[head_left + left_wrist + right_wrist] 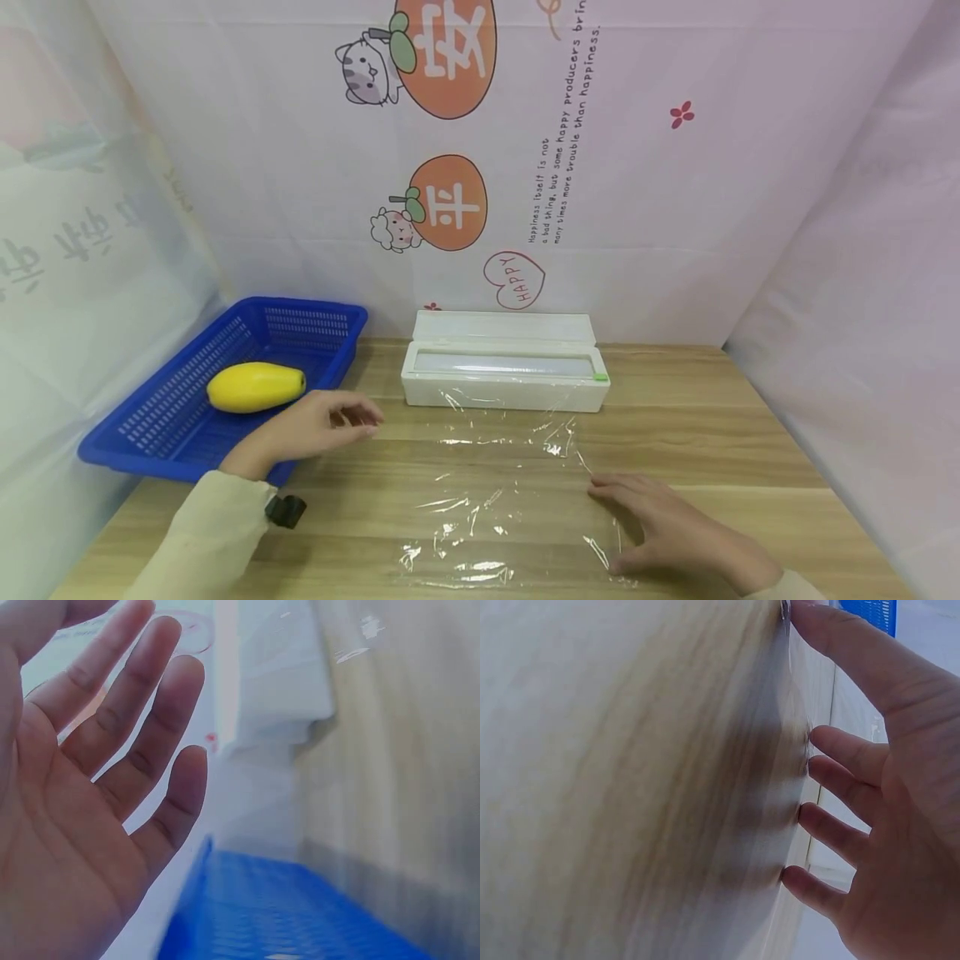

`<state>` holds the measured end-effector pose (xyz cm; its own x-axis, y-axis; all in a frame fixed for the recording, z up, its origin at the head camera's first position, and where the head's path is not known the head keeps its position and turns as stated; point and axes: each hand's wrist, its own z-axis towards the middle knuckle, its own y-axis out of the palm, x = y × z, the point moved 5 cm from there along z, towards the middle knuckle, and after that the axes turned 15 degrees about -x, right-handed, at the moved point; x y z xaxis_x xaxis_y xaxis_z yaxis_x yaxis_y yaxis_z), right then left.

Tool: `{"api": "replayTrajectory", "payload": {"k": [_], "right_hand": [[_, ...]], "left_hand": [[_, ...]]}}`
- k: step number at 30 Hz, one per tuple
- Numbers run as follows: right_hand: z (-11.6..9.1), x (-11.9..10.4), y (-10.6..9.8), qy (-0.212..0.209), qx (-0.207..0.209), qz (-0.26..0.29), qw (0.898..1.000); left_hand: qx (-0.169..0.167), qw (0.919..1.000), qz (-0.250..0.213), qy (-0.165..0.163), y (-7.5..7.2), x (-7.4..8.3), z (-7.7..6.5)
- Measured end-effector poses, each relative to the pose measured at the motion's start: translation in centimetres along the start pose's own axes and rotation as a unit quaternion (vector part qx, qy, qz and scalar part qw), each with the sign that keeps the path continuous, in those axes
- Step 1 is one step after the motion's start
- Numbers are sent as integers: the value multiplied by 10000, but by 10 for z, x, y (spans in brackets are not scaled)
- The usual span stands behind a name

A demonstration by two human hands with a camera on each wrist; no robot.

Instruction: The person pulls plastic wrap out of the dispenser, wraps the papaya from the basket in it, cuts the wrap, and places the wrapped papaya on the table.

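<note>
A sheet of clear plastic wrap (480, 500) lies over the wooden table, running from the front of a white wrap dispenser box (504, 392) towards the near edge. My right hand (667, 525) rests its spread fingertips at the sheet's right edge; in the right wrist view the fingertips (829, 825) touch the tabletop. Above the table, beside the blue basket (161, 392), hovers my left hand (318, 425), its fingers loosely bent and holding nothing. A yellow papaya-like fruit (255, 387) lies in the basket, behind the left hand.
The dispenser's lid (504, 327) stands raised against the back cloth, and a small green piece (600, 377) sits at its right end. Printed white cloth (637, 208) walls in the wooden table (697, 417) at the back and both sides.
</note>
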<state>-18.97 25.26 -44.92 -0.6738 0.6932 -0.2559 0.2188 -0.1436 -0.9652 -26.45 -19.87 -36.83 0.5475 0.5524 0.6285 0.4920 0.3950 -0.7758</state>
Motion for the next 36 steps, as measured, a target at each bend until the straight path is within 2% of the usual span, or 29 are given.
{"api": "replayTrajectory", "payload": {"k": [6, 11, 16, 20, 24, 30, 36], "right_hand": [[0, 2, 1, 131, -105, 108, 9998], [0, 3, 2, 186, -150, 144, 9996], [0, 4, 3, 143, -189, 89, 9997], [0, 4, 3, 152, -194, 114, 9996], [0, 5, 3, 158, -177, 122, 9996], [-1, 5, 5, 211, -162, 96, 9996], [-1, 5, 4, 203, -177, 136, 9995]], "left_hand": [[508, 9982, 214, -250, -34, 4, -9], [870, 9931, 483, -621, -62, 4, -18], [1075, 9859, 488, -1189, -89, -8, -26], [1102, 9831, 370, -1413, -105, -23, -32], [1051, 9817, 193, -1575, -114, -41, -39], [986, 9772, -63, -1879, -118, -71, -47], [927, 9717, -261, -2158, -119, -89, -53]]}}
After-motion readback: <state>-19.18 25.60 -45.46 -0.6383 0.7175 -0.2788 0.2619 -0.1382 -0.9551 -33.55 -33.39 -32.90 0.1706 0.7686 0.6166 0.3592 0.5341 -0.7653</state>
